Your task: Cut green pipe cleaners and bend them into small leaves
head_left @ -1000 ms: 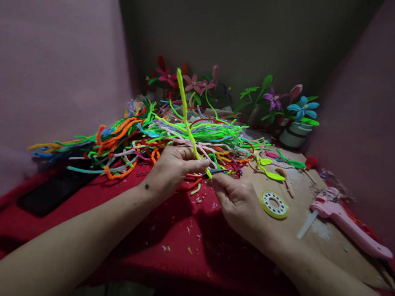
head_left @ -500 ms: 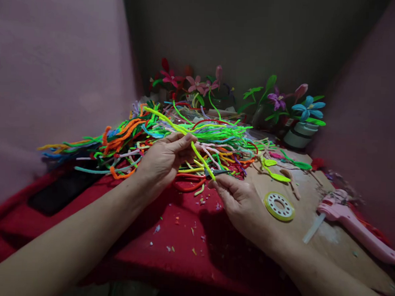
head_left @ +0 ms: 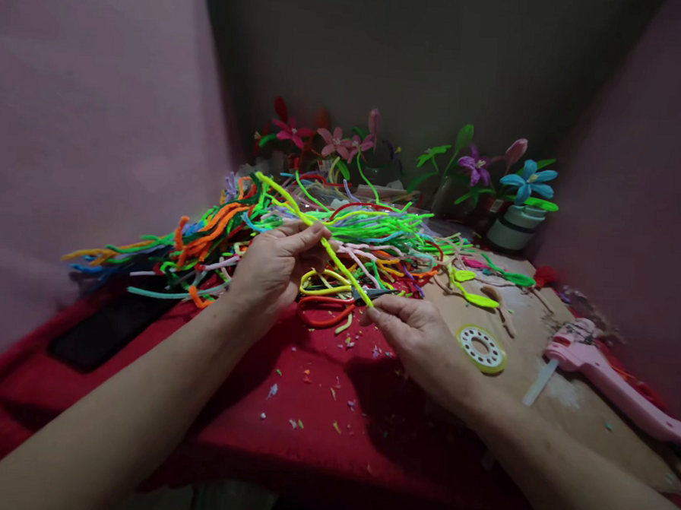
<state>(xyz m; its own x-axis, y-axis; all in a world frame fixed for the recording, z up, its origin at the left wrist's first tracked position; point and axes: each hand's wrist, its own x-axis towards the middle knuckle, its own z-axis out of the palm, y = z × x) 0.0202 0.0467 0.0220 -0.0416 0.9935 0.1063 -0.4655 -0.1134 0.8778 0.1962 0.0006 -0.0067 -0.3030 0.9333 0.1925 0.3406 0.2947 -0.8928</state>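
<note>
A bright yellow pipe cleaner (head_left: 344, 266) runs slantwise between my hands, its far end reaching up and left over the pile. My left hand (head_left: 283, 260) pinches it near the middle between thumb and fingers. At the near end, the fingertips of my right hand (head_left: 408, 331) are closed on it. Behind and below the stretched strand lie scissors with red and yellow handles (head_left: 324, 313), partly covered by it. A heap of many-coloured pipe cleaners (head_left: 370, 230) spreads just beyond both hands.
A dark phone (head_left: 105, 330) lies at the left on the red cloth (head_left: 240, 425), which is strewn with scraps. On the brown board at right are a yellow-rimmed tape spool (head_left: 481, 349) and a pink glue gun (head_left: 613, 380). Pipe-cleaner flowers (head_left: 530, 183) stand behind.
My left hand has shifted slightly left and back along the yellow pipe cleaner, exposing more of the scissor handles. The right hand stays closed at the near end.
</note>
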